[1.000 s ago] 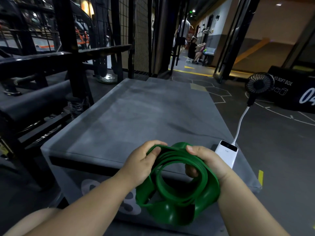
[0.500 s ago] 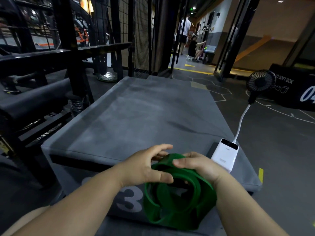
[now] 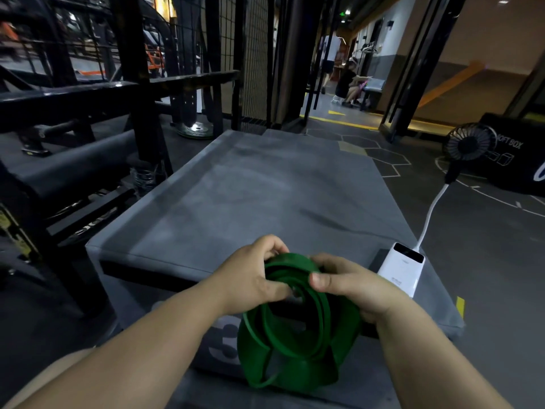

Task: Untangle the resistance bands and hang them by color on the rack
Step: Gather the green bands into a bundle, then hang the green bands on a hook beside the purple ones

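Note:
A coiled bundle of green resistance bands (image 3: 298, 338) hangs in front of me, over the near edge of a grey padded box (image 3: 265, 196). My left hand (image 3: 253, 276) pinches the top left of the coil between thumb and curled fingers. My right hand (image 3: 345, 283) grips the top right of the coil, thumb on the inner loops. The two hands sit close together at the top of the bundle. The lower loops droop below my wrists. A black metal rack (image 3: 97, 93) stands to the left.
A white power bank (image 3: 402, 268) lies on the box's right near corner, with a small black fan (image 3: 469, 143) on a white stalk. A black soft box (image 3: 519, 160) sits far right. People are in the corridor beyond (image 3: 351, 81).
My hands have drawn closer together at the top of the coil, and my left fingers have curled from spread into a pinch. The bundle has tightened and hangs lower.

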Demonstrator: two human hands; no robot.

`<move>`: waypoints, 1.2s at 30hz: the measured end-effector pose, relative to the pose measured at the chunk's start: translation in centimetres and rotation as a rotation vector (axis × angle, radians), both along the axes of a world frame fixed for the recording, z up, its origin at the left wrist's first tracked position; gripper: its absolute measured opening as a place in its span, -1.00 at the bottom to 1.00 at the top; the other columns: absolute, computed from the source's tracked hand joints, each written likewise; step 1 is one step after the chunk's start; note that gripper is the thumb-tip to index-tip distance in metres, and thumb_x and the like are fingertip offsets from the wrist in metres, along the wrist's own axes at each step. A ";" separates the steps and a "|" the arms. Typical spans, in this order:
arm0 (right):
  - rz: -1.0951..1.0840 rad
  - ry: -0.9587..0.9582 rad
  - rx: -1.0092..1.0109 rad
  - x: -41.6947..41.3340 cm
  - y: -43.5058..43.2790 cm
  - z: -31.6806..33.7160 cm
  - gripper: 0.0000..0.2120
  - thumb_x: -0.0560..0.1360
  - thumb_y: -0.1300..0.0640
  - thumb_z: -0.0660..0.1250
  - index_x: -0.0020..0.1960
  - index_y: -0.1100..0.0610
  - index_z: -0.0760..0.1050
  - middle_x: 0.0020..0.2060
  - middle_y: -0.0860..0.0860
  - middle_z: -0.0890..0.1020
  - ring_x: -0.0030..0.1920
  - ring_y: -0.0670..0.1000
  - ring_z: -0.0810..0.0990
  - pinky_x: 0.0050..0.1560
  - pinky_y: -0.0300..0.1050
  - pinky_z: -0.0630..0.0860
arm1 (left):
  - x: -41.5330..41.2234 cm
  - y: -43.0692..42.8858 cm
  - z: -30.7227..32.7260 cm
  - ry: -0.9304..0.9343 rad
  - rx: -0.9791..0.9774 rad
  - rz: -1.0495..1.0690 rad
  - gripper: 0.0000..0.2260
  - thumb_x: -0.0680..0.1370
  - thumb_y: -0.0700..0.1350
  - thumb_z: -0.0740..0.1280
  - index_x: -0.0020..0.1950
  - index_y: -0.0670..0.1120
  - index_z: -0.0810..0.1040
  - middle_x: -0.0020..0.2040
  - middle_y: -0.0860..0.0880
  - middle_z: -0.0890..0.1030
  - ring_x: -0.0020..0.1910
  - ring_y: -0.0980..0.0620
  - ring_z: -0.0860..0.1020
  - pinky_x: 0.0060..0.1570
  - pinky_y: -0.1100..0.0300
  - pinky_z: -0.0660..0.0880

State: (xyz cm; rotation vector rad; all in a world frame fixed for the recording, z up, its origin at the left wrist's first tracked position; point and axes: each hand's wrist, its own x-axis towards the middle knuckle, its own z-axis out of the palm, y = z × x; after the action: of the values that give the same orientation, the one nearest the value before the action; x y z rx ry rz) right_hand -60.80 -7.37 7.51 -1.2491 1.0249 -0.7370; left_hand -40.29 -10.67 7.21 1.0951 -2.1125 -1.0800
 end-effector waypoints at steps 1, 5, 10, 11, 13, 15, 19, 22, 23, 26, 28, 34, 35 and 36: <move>0.023 0.057 -0.030 0.0 0.1 0.3 -0.34 0.13 -0.02 0.62 0.14 0.20 0.52 -0.08 0.09 0.68 -0.05 0.07 0.66 -0.03 -0.07 0.56 | 0.2 -0.1 0.1 0.001 -0.010 0.028 -0.64 0.37 -0.12 0.50 0.05 0.06 0.42 -0.09 0.11 0.64 -0.15 0.16 0.61 -0.12 0.17 0.55; -0.033 0.403 -0.197 0.8 0.0 0.7 -0.39 0.09 -0.03 0.61 0.11 -0.04 0.55 -0.07 0.00 0.70 -0.01 0.03 0.68 0.10 0.08 0.59 | 0.9 -0.1 0.5 0.035 -0.001 0.096 -0.68 0.35 -0.12 0.49 0.01 0.05 0.45 -0.11 0.10 0.67 -0.14 0.11 0.61 -0.08 0.12 0.53; -0.119 0.386 -0.371 2.6 -0.4 0.5 -0.49 0.20 0.13 0.46 0.15 -0.04 0.50 -0.08 0.02 0.67 -0.09 0.05 0.68 0.03 0.13 0.60 | 2.8 0.3 1.3 0.107 0.027 0.126 -0.68 0.34 -0.07 0.52 -0.02 0.06 0.44 -0.11 0.08 0.66 -0.12 0.10 0.62 -0.07 0.13 0.53; -0.121 0.330 -0.384 3.0 -0.4 0.5 -0.48 0.21 0.15 0.44 0.17 -0.03 0.50 -0.06 0.03 0.67 -0.08 0.07 0.67 0.01 0.12 0.59 | 3.3 0.3 1.7 0.106 0.034 0.122 -0.66 0.32 -0.03 0.52 -0.02 0.08 0.44 -0.11 0.10 0.65 -0.12 0.11 0.62 -0.06 0.13 0.54; -0.113 0.218 -0.399 4.1 -0.5 0.7 -0.50 0.20 0.15 0.42 0.14 0.01 0.53 -0.08 0.07 0.66 -0.13 0.08 0.64 -0.09 0.07 0.55 | 4.4 0.4 2.5 0.107 0.045 0.108 -0.62 0.29 0.00 0.53 0.00 0.12 0.44 -0.09 0.16 0.64 -0.09 0.13 0.63 -0.01 0.12 0.57; -0.088 0.136 -0.388 5.5 -0.6 1.1 -0.54 0.20 0.17 0.42 0.11 0.09 0.55 -0.19 0.04 0.64 -0.23 0.00 0.60 -0.20 -0.07 0.50 | 5.7 0.5 3.3 0.098 0.034 0.110 -0.61 0.33 -0.06 0.54 0.03 0.11 0.44 -0.07 0.17 0.64 -0.08 0.13 0.63 0.01 0.10 0.58; -0.018 0.053 -0.341 8.7 -1.2 2.3 -0.52 0.22 0.23 0.52 0.12 0.21 0.50 -0.25 -0.08 0.66 -0.22 -0.09 0.63 -0.21 -0.22 0.52 | 8.4 0.8 4.7 0.072 -0.026 0.166 -0.63 0.35 -0.10 0.54 0.04 0.08 0.45 -0.10 0.15 0.65 -0.12 0.17 0.63 -0.02 0.11 0.57; -0.004 0.167 -0.392 11.2 -1.8 3.4 -0.59 0.22 0.16 0.51 0.05 0.11 0.54 -0.26 -0.08 0.65 -0.25 -0.09 0.62 -0.21 -0.17 0.51 | 10.8 1.1 5.5 0.066 -0.004 0.209 -0.63 0.37 -0.12 0.54 0.06 0.06 0.46 -0.09 0.17 0.65 -0.13 0.19 0.63 -0.04 0.16 0.58; -0.007 0.198 -0.419 12.1 -2.0 3.8 -0.61 0.22 0.14 0.49 0.04 0.10 0.55 -0.25 -0.04 0.65 -0.25 -0.07 0.61 -0.21 -0.13 0.52 | 11.6 1.2 5.9 0.064 0.004 0.218 -0.61 0.37 -0.13 0.55 0.08 0.07 0.46 -0.07 0.18 0.65 -0.12 0.19 0.64 -0.03 0.16 0.59; 0.008 0.145 -0.468 14.6 -2.7 5.3 -0.65 0.23 0.18 0.46 0.00 0.13 0.57 -0.27 -0.01 0.63 -0.28 -0.06 0.58 -0.24 -0.17 0.52 | 14.3 1.8 7.4 0.024 0.009 0.214 -0.53 0.35 -0.12 0.56 0.15 0.14 0.43 0.06 0.21 0.62 -0.05 0.23 0.62 0.01 0.22 0.56; 0.041 0.092 -0.503 16.1 -3.1 6.4 -0.71 0.23 0.22 0.45 -0.05 0.16 0.56 -0.36 -0.11 0.59 -0.34 -0.12 0.54 -0.28 -0.26 0.45 | 16.0 2.3 8.4 -0.044 -0.023 0.227 -0.48 0.34 -0.06 0.57 0.18 0.20 0.42 0.10 0.26 0.58 0.02 0.28 0.59 0.07 0.22 0.54; 0.128 0.011 -0.533 19.9 -4.3 9.6 -0.66 0.22 0.13 0.49 -0.02 0.17 0.60 -0.34 -0.04 0.59 -0.32 -0.06 0.55 -0.26 -0.19 0.46 | 20.4 3.8 11.4 -0.093 -0.048 0.357 -0.53 0.37 0.01 0.54 0.20 0.20 0.45 0.06 0.19 0.61 0.02 0.20 0.59 0.11 0.12 0.55; 0.141 0.013 -0.550 20.5 -4.5 10.3 -0.64 0.22 0.10 0.49 -0.01 0.16 0.61 -0.30 0.02 0.60 -0.29 -0.02 0.56 -0.24 -0.16 0.48 | 20.9 4.0 11.9 -0.084 -0.061 0.385 -0.56 0.39 0.00 0.52 0.20 0.20 0.45 0.05 0.16 0.62 -0.01 0.19 0.60 0.08 0.13 0.56; 0.153 0.015 -0.571 21.2 -4.7 11.1 -0.65 0.23 0.09 0.48 0.00 0.15 0.63 -0.28 0.04 0.62 -0.27 0.00 0.57 -0.23 -0.15 0.49 | 21.3 4.2 12.5 -0.064 -0.077 0.421 -0.59 0.41 -0.02 0.50 0.20 0.18 0.46 0.02 0.14 0.63 -0.03 0.17 0.62 0.06 0.12 0.57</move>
State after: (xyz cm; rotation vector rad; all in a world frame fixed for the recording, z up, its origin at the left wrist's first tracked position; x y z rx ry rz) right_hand -39.60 -12.05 18.64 -1.8015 0.7377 -0.9362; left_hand -18.96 -6.49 19.70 1.4672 -1.8348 -0.7649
